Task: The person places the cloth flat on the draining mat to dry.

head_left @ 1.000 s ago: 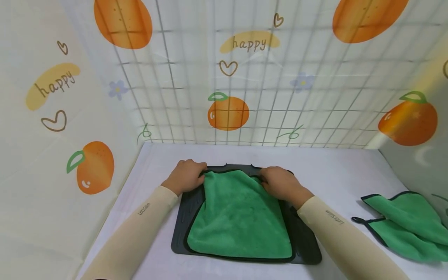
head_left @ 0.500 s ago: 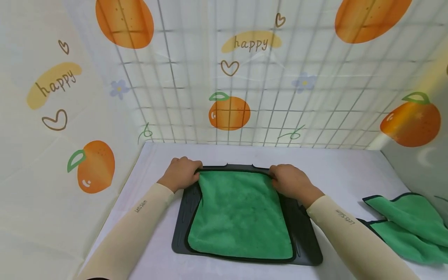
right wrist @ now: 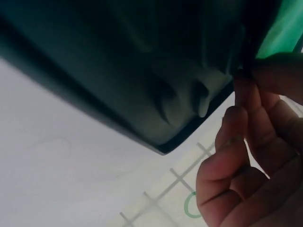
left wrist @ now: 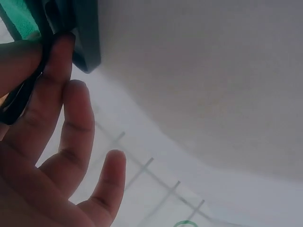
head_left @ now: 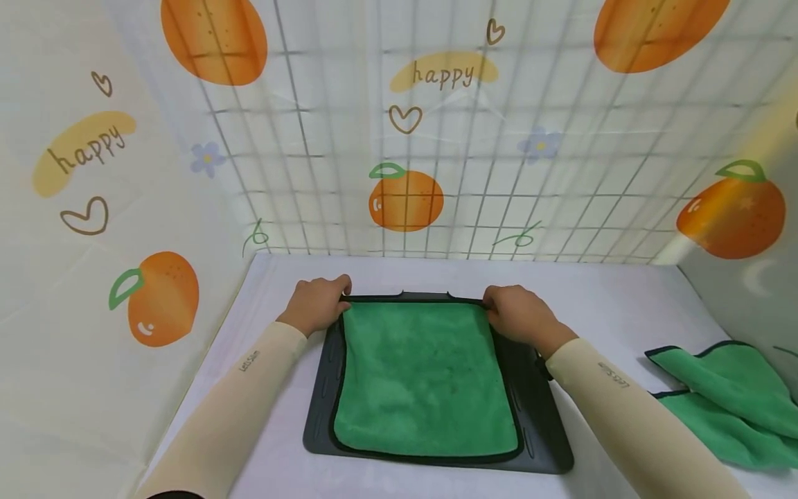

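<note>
A green towel with a dark border lies spread over a dark grey ridged tray. My left hand pinches the towel's far left corner between thumb and forefinger; its other fingers stand apart in the left wrist view. Below that pinch hangs a dark loop. At the far right corner, my right hand pinches the border, the remaining fingers curled in the right wrist view. The towel's far edge runs straight between both hands, its surface nearly smooth.
A second green towel, folded and rumpled, lies on the white table to the right, partly behind my right sleeve. A pale curtain printed with oranges stands behind, over a wire grid, and another printed sheet borders the left.
My hands have moved apart, the left one leftward and the right one rightward. Between them the towel's far edge has straightened and its wrinkles have flattened.
</note>
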{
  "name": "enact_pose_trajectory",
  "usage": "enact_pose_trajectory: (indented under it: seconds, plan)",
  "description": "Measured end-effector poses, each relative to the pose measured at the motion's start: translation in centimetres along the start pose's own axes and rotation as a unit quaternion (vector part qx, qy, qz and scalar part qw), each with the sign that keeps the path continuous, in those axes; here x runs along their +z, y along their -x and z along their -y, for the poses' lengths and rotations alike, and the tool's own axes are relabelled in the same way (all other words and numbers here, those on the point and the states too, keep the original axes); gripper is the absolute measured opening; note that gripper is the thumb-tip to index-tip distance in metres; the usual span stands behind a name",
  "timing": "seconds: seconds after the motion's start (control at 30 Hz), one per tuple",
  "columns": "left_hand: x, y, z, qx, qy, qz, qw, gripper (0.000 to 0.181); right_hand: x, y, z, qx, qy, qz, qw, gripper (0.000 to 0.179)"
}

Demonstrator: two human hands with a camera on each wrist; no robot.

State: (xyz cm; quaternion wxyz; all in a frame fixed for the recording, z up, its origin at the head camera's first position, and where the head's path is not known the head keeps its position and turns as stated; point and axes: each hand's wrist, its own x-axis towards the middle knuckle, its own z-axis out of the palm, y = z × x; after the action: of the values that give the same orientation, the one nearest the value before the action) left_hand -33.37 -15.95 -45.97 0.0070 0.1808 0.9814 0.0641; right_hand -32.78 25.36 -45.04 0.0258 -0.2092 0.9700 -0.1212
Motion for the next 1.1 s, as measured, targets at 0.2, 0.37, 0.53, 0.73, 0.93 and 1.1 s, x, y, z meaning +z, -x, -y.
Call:
enact_pose_trajectory:
  seconds: [0.2, 0.37, 0.53, 0.73, 0.93, 1.1]
  plan:
    - [0.4, -0.7, 0.5, -0.004, 0.012, 0.014, 0.9998, 0.027, 0.0, -0.3, -0.5, 0.022, -0.018, 0.006, 0.9996, 0.02]
    - [0.4, -1.3, 0.7, -0.012, -0.002, 0.021, 0.9997, 0.029, 0.2, -0.5, -0.7, 0.037, -0.023, 0.008, 0.999, 0.022]
    - [0.7, -0.8, 1.0, -0.017, -0.012, -0.01, 0.9997, 0.04, -0.4, 0.0, 0.0, 0.037, 0.003, -0.011, 0.9992, 0.021]
    - [0.5, 3.1, 1.1, 0.073, -0.017, -0.112, 0.9909, 0.058, -1.4, 3.5, 2.4, -0.037, 0.033, -0.035, 0.9981, 0.02]
    - [-0.5, 9.1, -0.3, 0.179, -0.01, -0.113, 0.9773, 0.032, -1.8, 9.2, 5.8, -0.128, 0.094, -0.058, 0.9856, 0.028]
    - [-1.1, 14.3, -2.4, 0.262, 0.036, -0.065, 0.9621, 0.019, -1.7, 13.7, 7.4, -0.162, 0.111, -0.054, 0.9791, 0.03]
